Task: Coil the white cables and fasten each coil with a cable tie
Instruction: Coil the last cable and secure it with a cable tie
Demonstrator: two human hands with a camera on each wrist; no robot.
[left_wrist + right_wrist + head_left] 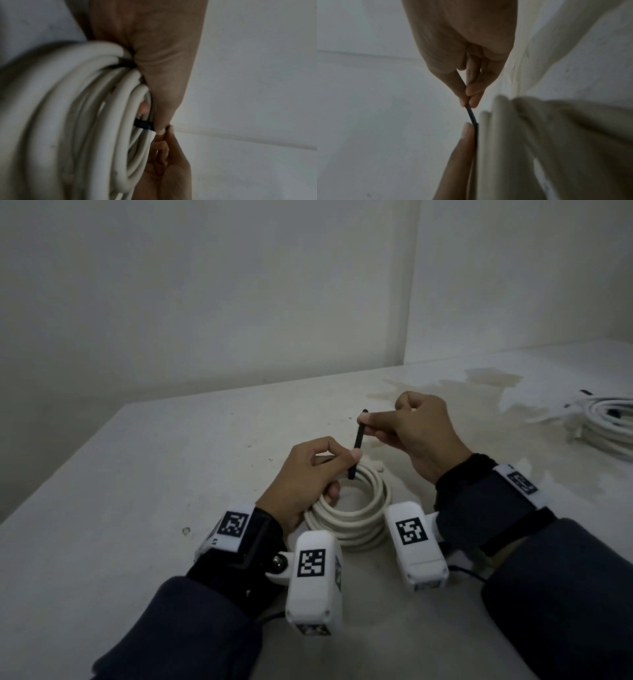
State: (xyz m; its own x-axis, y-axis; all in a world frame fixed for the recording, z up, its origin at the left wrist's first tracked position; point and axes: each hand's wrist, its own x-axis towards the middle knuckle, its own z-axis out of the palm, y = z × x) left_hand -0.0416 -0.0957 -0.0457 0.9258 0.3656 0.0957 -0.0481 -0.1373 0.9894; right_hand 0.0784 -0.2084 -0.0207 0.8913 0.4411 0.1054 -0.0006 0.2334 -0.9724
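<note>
A coil of white cable (352, 515) lies on the white table (137, 474) between my wrists. My left hand (308, 477) curls round the coil's left side, thumb on top and fingers inside the ring, and its thumb presses the black cable tie (356, 446) against the turns. My right hand (411, 426) pinches the tie's upper end between thumb and forefinger above the coil. In the left wrist view the coil (77, 121) fills the left, with the black tie (142, 124) crossing it under my thumb. The right wrist view shows the tie (471, 115) stretched from my right fingers down to the left thumb.
Another coil of white cable (606, 422) with a dark tie lies at the table's far right. A pale stain (479, 385) marks the table behind my hands. Grey walls meet in a corner behind the table; its left edge drops off.
</note>
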